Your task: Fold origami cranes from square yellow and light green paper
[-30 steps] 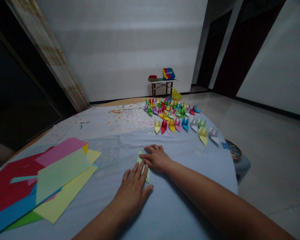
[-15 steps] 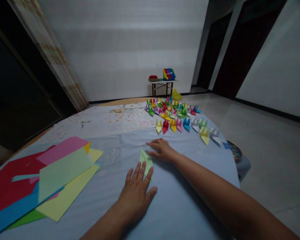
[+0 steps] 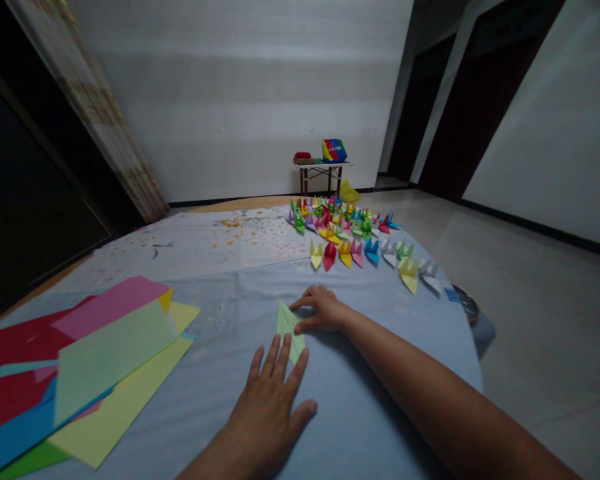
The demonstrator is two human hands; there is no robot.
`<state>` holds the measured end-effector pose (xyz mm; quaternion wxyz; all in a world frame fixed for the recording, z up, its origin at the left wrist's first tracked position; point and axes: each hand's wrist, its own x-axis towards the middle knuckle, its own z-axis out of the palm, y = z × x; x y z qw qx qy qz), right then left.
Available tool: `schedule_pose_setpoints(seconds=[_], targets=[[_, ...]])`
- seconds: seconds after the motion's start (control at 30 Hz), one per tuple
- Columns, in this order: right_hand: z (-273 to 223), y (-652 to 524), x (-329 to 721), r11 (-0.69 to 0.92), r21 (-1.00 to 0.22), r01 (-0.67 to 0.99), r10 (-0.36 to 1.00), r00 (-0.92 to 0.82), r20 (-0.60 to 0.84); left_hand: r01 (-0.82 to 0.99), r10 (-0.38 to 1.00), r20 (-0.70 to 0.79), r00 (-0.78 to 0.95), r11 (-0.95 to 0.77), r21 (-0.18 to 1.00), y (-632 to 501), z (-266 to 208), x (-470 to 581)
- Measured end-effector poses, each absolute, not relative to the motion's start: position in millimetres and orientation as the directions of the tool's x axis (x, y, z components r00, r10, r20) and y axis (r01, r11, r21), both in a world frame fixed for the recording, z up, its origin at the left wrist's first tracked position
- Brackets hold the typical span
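A pale green folded paper [image 3: 287, 321], a narrow diamond with a crease down its middle, lies flat on the blue-grey tablecloth [image 3: 235, 373]. My left hand [image 3: 273, 403] rests palm down below it, fingers spread, with fingertips on its lower part and covering some of it. At the paper's right edge is my right hand [image 3: 323, 310], its thumb touching the paper and its index finger reaching to the upper right side. Thumb and index finger are apart; the other fingers are bent and partly hidden.
Loose coloured sheets [image 3: 115, 353] overlap on the left of the table. Several folded paper cranes [image 3: 345, 253] stand in rows and a cluster at the back right. A small side table [image 3: 325, 165] with a colourful box [image 3: 334, 151] stands by the wall.
My right hand has drawn in toward the paper, its fingers more bent and the thumb now on the paper. My left hand has slid slightly down, uncovering more of it. The view has shifted slightly.
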<state>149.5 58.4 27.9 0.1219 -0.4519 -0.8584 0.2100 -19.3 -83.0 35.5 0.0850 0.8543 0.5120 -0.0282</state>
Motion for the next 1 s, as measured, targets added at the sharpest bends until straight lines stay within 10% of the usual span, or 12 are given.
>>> schedule_pose_setpoints(seconds=[0.37,0.8,1.0], targets=[[35.5,59.3,133.4,0.413,-0.499,0.762,0.878,-0.479,-0.006,0.870,0.850,-0.191,0.491,-0.468,0.152,-88.3,57.3,-14.8],[25.3,51.1,150.4,0.044,-0.841,0.539,0.999,-0.036,0.029,0.943,0.943,0.026,0.332,-0.332,0.011,-68.3,64.9,-27.0],[22.2,36.5,157.3,0.100,-0.817,0.567,0.990,-0.143,0.022,0.963,0.964,0.027,0.266,-0.265,-0.047,-70.2,78.5,-32.3]])
